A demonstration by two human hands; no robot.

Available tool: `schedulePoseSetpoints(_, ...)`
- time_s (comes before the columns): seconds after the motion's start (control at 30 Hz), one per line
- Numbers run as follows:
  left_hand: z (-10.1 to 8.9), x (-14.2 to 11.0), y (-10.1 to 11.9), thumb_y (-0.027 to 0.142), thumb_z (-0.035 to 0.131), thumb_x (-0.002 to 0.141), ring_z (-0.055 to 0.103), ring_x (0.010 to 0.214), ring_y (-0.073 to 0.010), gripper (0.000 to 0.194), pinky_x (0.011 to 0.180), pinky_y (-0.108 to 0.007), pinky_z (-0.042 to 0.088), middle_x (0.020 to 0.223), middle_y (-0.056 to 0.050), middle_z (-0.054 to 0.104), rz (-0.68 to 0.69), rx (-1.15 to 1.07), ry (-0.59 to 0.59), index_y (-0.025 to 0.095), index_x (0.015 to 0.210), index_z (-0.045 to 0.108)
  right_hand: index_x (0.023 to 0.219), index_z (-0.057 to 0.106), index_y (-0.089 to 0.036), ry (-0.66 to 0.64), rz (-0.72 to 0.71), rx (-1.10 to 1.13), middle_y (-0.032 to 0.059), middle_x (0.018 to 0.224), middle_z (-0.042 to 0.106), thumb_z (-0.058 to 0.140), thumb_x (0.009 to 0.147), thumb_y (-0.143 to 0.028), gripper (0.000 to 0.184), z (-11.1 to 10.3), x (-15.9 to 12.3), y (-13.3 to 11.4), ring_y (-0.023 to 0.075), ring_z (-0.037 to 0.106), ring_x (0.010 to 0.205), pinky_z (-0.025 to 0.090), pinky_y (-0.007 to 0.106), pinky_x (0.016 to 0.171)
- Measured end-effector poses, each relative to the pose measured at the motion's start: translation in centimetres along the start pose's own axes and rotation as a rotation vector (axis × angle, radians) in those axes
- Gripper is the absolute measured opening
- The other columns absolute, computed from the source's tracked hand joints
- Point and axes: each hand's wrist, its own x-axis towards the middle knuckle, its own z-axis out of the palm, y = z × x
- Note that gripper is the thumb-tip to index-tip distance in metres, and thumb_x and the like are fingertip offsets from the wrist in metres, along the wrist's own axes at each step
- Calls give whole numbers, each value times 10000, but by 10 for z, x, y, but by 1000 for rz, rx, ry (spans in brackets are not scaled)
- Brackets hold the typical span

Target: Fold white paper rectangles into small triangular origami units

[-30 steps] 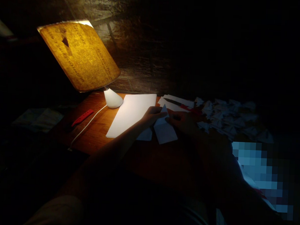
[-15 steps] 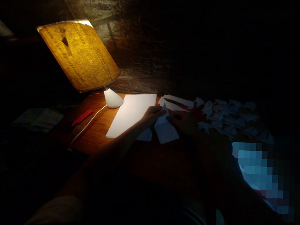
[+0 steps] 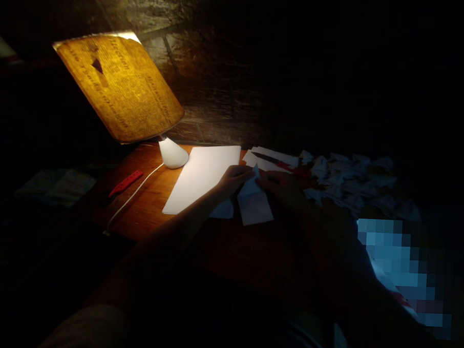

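Folded white paper [image 3: 255, 203] sits front and centre on my feed, point facing away, between both hands and just right of a stack of white sheets [image 3: 209, 168]! My left hand [image 3: 231, 180] pinches its left edge near the tip, my right hand [image 3: 278, 186] grips the opposite edge, thumb and fingers drawn together on it. To crease this well, I'd say, match the edges first, pin the tip with the left, then press firmly outward with the right. Now the count: one paper in hand, one stack, one lamp [image 3: 173, 153], one red cutter [image 3: 127, 181], one red-handled blade tool [image 3: 268, 158], knife or scissors, I can't tell, on some smaller sheets [image 3: 281, 155], and well over a dozen folded paper pieces [image 3: 336, 179], too dim and overlapped for an exact tally!
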Motion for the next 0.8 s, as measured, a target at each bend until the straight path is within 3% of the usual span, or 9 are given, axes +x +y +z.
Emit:
schedulePoseSetpoints(0.07, 0, -1, 2, 659, 867, 680, 510, 659, -129, 549, 619, -256, 353, 655, 8, 554, 14, 20, -65, 161, 663, 637, 673, 583, -211, 22, -24, 27, -27, 673, 522, 769, 732, -622, 455, 1, 1, -1, 142, 451, 657, 360, 304, 629)
schedulePoseSetpoints(0.23, 2, -4, 6, 630, 811, 769, 286, 536, -82, 590, 535, -269, 188, 544, 55, 352, 15, 157, -193, 180, 545, 501, 676, 583, -219, 67, -37, 49, -22, 672, 547, 790, 700, -630, 461, 0, 5, -1, 150, 472, 679, 387, 300, 639)
schedulePoseSetpoints(0.3, 2, -5, 6, 609, 800, 783, 278, 534, -82, 563, 533, -270, 181, 545, 54, 355, 9, 188, -215, 181, 554, 514, 658, 570, -223, 85, -49, 30, -23, 652, 539, 780, 692, -614, 445, -1, 5, 0, 147, 462, 662, 379, 300, 627)
schedulePoseSetpoints(0.47, 2, -5, 4, 606, 783, 784, 335, 549, -91, 501, 533, -262, 204, 571, 27, 443, -12, 226, -235, 170, 608, 610, 655, 564, -234, 103, -80, -14, -14, 648, 569, 758, 698, -574, 394, -1, 4, -2, 157, 488, 654, 402, 310, 627)
schedulePoseSetpoints(0.8, 3, -5, 4, 661, 764, 804, 317, 535, -87, 588, 515, -261, 179, 550, 34, 390, 28, 267, -229, 178, 558, 537, 609, 535, -240, 154, -87, 1, -13, 606, 559, 725, 721, -536, 369, 2, 4, 0, 153, 484, 627, 406, 306, 605)
